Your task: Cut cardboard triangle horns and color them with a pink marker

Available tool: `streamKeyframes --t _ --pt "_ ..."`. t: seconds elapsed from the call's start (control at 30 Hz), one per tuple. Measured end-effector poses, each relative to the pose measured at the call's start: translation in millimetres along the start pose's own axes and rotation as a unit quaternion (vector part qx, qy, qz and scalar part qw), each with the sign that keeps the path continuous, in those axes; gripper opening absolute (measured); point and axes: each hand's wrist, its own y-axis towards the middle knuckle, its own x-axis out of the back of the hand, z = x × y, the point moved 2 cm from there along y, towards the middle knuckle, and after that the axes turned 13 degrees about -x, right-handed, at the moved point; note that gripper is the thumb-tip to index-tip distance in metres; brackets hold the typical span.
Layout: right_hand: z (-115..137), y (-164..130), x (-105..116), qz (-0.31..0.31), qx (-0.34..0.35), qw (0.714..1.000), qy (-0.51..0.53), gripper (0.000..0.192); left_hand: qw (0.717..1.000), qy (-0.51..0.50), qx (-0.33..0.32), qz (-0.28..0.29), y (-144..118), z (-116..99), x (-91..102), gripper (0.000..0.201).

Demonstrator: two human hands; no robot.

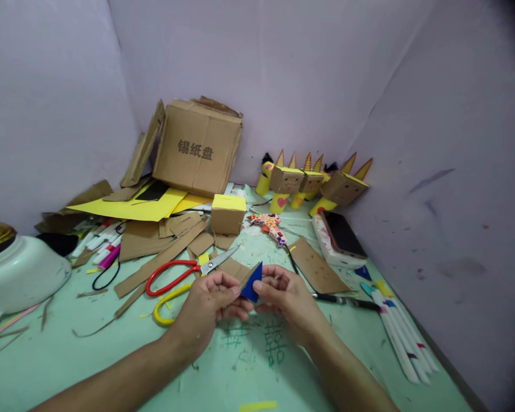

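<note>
A small cardboard triangle with a blue face point(252, 282) is pinched between my two hands over the middle of the table. My left hand point(212, 300) grips its left edge, thumb in front. On its right edge are the thumb and fingers of my right hand point(285, 294). Just left of my hands lie red-handled scissors point(184, 273) with the blades apart, and below them a yellow handle loop point(167, 303), partly hidden by my left hand. Beyond my hands are a cardboard block with a yellow top point(228, 216) and a patterned glue gun point(271, 226).
Cardboard scraps point(154, 260) and yellow sheets point(129, 207) cover the left, before a large carton point(197, 151). Several cardboard animal figures point(311, 183) stand at the back. On the right are a phone point(343, 232), markers point(405, 332) and a cardboard piece point(320, 269). A white bowl point(23, 274) stands far left.
</note>
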Motion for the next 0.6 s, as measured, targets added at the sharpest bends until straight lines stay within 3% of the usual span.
streamKeyframes --t 0.3,0.6 --pt "-1.0 1.4 -3.4 -0.017 0.006 1.000 0.000 0.032 0.999 0.008 0.010 0.039 0.5 3.6 2.2 0.023" --pt "-3.6 0.0 -8.3 -0.022 0.027 0.999 -0.005 0.029 0.998 0.032 0.023 0.043 -0.1 3.5 0.9 0.026"
